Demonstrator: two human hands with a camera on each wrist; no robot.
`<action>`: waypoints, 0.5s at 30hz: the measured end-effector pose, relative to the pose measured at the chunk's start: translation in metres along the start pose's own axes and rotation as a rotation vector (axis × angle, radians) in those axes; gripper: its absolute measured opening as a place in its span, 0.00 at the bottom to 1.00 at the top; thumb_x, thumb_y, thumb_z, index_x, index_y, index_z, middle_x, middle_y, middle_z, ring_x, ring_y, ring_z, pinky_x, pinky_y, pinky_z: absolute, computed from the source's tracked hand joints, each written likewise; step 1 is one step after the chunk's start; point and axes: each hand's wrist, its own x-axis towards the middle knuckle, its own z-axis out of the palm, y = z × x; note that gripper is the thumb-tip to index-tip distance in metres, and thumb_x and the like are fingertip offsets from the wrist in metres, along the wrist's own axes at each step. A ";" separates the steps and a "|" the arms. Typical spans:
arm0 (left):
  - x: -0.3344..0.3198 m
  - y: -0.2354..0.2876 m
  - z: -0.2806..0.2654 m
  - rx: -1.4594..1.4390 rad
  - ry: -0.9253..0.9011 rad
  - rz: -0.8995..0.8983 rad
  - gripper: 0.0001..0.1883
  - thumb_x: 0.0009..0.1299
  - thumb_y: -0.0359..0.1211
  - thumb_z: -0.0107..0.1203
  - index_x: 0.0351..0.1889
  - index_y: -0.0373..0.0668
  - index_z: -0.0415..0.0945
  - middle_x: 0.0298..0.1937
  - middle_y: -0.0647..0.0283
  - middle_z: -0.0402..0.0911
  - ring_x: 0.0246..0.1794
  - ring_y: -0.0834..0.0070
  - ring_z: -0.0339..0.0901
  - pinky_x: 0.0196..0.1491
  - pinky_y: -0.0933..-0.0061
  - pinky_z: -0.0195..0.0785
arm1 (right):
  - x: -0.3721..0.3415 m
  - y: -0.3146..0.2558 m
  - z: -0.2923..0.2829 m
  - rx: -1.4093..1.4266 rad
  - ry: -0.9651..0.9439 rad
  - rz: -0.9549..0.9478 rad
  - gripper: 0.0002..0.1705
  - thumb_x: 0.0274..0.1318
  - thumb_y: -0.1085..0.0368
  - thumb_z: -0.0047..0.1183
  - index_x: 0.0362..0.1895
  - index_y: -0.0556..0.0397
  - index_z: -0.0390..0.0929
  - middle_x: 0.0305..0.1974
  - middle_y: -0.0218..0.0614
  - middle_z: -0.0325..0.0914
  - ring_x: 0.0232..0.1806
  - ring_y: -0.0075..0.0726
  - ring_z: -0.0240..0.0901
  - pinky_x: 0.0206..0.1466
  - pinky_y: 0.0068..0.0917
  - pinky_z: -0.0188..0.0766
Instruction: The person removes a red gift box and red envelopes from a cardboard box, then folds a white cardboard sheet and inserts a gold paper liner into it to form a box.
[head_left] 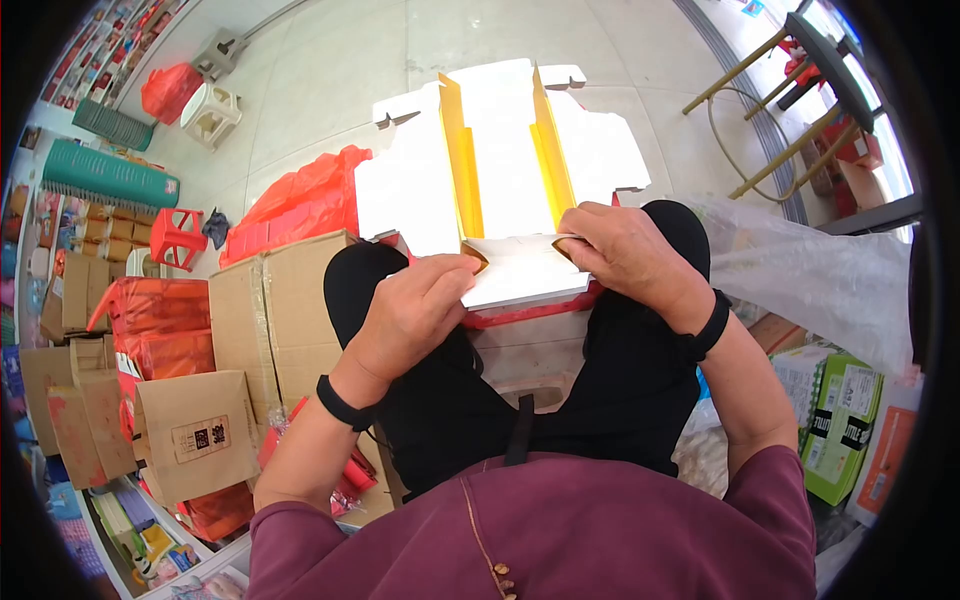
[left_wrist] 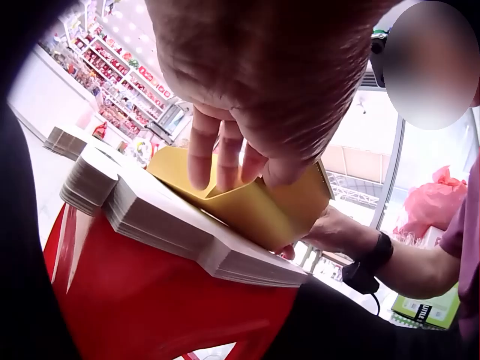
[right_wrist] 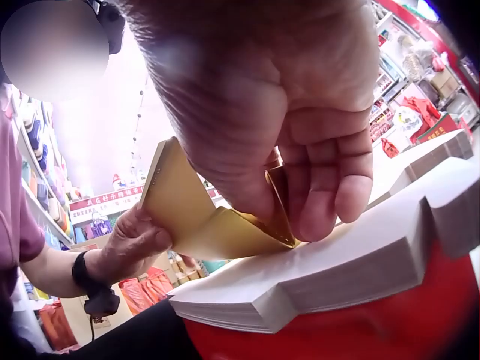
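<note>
A stack of flat white die-cut card blanks [head_left: 395,180] lies on a red stool [left_wrist: 150,292] between the knees. On top is a white card box with gold sides [head_left: 460,160], partly folded, its two long sides standing up. My left hand [head_left: 415,305] pinches the left corner of its near end, with thumb and fingers at the fold. At the opposite corner, my right hand [head_left: 630,255] pinches the gold flap [right_wrist: 277,202] between thumb and fingers. The near end panel [head_left: 520,272] stands between both hands.
Large cardboard cartons [head_left: 285,310] and red plastic bags [head_left: 300,205] stand to the left. Clear plastic sheeting [head_left: 800,270] and a green box [head_left: 845,430] lie on the right. A dark-seated stool [head_left: 830,70] stands at the back right.
</note>
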 end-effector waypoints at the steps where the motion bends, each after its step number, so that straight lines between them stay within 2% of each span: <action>1: 0.002 -0.003 0.000 -0.004 -0.002 0.002 0.21 0.57 0.21 0.69 0.49 0.42 0.78 0.58 0.57 0.82 0.57 0.57 0.83 0.53 0.61 0.82 | 0.001 0.000 0.000 -0.003 -0.002 -0.005 0.07 0.65 0.64 0.60 0.39 0.54 0.78 0.32 0.44 0.79 0.34 0.56 0.78 0.37 0.44 0.74; 4: 0.011 -0.012 -0.006 0.155 -0.020 0.031 0.32 0.55 0.24 0.75 0.59 0.47 0.77 0.67 0.57 0.78 0.64 0.56 0.79 0.62 0.60 0.77 | 0.003 -0.001 -0.002 -0.002 -0.041 0.006 0.08 0.66 0.63 0.59 0.39 0.54 0.78 0.32 0.44 0.79 0.34 0.56 0.78 0.37 0.44 0.73; 7: 0.012 -0.018 -0.011 0.087 -0.098 -0.040 0.38 0.54 0.25 0.72 0.66 0.48 0.76 0.71 0.58 0.73 0.72 0.56 0.72 0.70 0.55 0.68 | 0.004 -0.003 -0.004 -0.003 -0.062 0.029 0.09 0.67 0.61 0.57 0.37 0.54 0.78 0.31 0.45 0.80 0.36 0.57 0.80 0.40 0.48 0.74; 10: 0.012 -0.021 -0.012 0.093 -0.081 0.005 0.45 0.50 0.24 0.76 0.70 0.51 0.74 0.73 0.57 0.72 0.73 0.55 0.70 0.70 0.57 0.68 | 0.004 -0.005 -0.006 0.002 -0.077 0.041 0.09 0.67 0.62 0.57 0.37 0.55 0.77 0.31 0.45 0.79 0.36 0.57 0.79 0.40 0.48 0.74; 15: 0.021 -0.025 -0.011 0.139 -0.129 0.032 0.46 0.50 0.26 0.76 0.72 0.53 0.74 0.71 0.60 0.75 0.71 0.57 0.72 0.70 0.57 0.69 | 0.006 -0.003 -0.004 0.044 -0.077 0.032 0.09 0.66 0.62 0.57 0.37 0.55 0.78 0.31 0.46 0.79 0.36 0.57 0.79 0.39 0.48 0.73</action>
